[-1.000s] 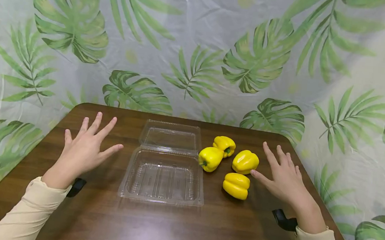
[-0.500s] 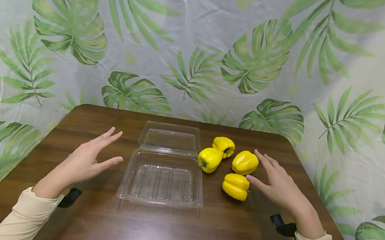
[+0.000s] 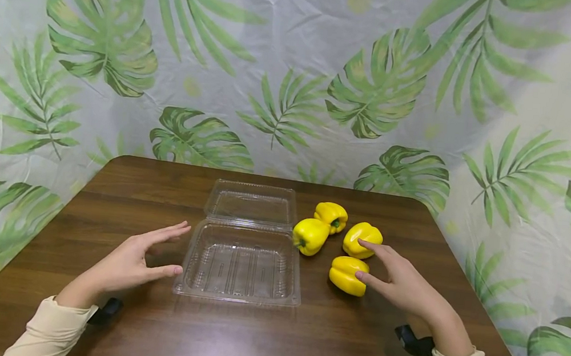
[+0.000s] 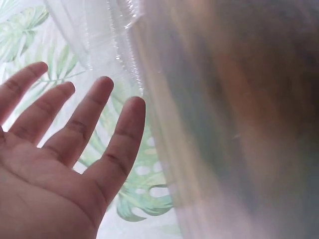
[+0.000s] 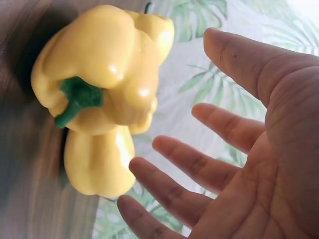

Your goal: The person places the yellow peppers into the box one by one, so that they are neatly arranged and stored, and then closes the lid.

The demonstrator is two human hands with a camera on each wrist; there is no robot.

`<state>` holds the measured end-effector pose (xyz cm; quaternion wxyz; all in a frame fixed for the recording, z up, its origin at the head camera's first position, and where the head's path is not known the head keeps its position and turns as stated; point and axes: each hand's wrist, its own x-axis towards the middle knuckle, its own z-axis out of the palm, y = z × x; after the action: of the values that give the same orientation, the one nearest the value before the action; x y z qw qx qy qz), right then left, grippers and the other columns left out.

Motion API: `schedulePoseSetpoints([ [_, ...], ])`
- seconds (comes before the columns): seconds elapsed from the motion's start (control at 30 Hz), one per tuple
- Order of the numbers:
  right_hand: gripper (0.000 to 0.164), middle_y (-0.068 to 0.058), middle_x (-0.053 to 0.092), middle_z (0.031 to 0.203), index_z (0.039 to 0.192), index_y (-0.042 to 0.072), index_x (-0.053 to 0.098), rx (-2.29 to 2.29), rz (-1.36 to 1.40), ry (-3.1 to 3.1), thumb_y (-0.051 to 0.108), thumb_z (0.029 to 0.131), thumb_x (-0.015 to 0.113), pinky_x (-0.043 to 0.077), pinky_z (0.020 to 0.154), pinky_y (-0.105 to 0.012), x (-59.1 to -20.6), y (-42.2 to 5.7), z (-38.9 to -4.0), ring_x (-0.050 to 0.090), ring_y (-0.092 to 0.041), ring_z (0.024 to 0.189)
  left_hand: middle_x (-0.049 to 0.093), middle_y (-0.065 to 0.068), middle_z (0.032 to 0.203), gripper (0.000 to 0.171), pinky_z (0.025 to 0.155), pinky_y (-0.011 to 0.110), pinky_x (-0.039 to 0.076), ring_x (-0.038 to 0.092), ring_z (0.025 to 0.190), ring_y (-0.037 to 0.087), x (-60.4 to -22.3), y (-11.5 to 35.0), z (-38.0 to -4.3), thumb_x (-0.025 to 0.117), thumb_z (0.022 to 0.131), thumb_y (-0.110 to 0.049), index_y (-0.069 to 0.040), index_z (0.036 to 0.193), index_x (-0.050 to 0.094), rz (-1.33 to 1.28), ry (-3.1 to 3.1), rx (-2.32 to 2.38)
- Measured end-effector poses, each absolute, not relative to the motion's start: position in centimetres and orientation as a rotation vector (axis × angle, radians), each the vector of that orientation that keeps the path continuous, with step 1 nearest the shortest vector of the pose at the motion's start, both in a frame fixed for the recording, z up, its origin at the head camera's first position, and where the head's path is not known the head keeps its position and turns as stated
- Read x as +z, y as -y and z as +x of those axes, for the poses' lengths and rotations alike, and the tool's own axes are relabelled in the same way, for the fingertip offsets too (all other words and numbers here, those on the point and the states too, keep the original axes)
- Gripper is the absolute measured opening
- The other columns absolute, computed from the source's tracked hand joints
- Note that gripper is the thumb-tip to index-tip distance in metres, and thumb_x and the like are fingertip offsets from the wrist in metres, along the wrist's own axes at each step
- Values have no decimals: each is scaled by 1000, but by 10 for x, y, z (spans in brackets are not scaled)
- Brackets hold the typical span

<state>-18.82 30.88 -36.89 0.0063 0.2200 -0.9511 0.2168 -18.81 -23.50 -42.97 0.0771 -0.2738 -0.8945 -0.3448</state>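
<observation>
My left hand (image 3: 125, 260) hovers at the left side of a clear plastic clamshell container (image 3: 236, 298), its fingers spread and holding nothing. The container lies with its lid (image 3: 252, 203) folded back toward the far side. My right hand (image 3: 409, 284) is over the right side of the nearest yellow bell pepper (image 3: 345, 275), thumb and fingers apart around nothing. Just behind is a second yellow pepper (image 3: 360, 237), partly covered by the fingers. In the right wrist view, a gap shows between the fingers and the pepper with the green stem (image 5: 99, 59).
Two more yellow peppers, one nearer (image 3: 310, 238) and one behind it (image 3: 332, 216), touch each other beside the container's right edge. The brown wooden table (image 3: 259, 347) has rounded far corners. A leaf-patterned curtain (image 3: 294, 87) hangs behind it.
Both hands have lowered and come inward, the left toward the container and the right over the nearest pepper. Their widely spread fingers have drawn closer together. Peppers and container stay put.
</observation>
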Motion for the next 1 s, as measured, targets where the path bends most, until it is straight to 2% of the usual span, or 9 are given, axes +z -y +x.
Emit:
schedulePoseSetpoints([
  [0.17,66,-20,59,152,156,7,53,721,712,2980,41,103,72,51,109,-63,-375,-307,-189,61,-43,136,47,13,168,82,100,46,62,64,136,36,-438,236,-186,90,89,-32,-14,160,52,-868,2684,-1113],
  [0.4,63,-18,58,156,155,8,55,776,705,3009,42,104,71,50,111,-64,-379,-307,-189,58,-44,140,44,15,170,84,105,37,60,60,140,10,-443,236,-187,91,88,-30,-12,160,51,-914,2682,-1223],
  [0.6,65,-18,56,158,158,8,52,826,675,3046,43,105,69,50,111,-64,-383,-307,-188,56,-42,142,44,14,170,84,105,36,59,56,140,-1,-443,235,-188,92,87,-30,-10,159,53,-937,2676,-1252],
  [1.0,63,-17,58,156,156,8,55,826,664,3062,44,105,69,51,110,-64,-387,-310,-189,58,-42,139,44,14,171,88,103,36,60,57,141,0,-444,236,-186,93,86,-30,-11,161,51,-927,2689,-1286],
])
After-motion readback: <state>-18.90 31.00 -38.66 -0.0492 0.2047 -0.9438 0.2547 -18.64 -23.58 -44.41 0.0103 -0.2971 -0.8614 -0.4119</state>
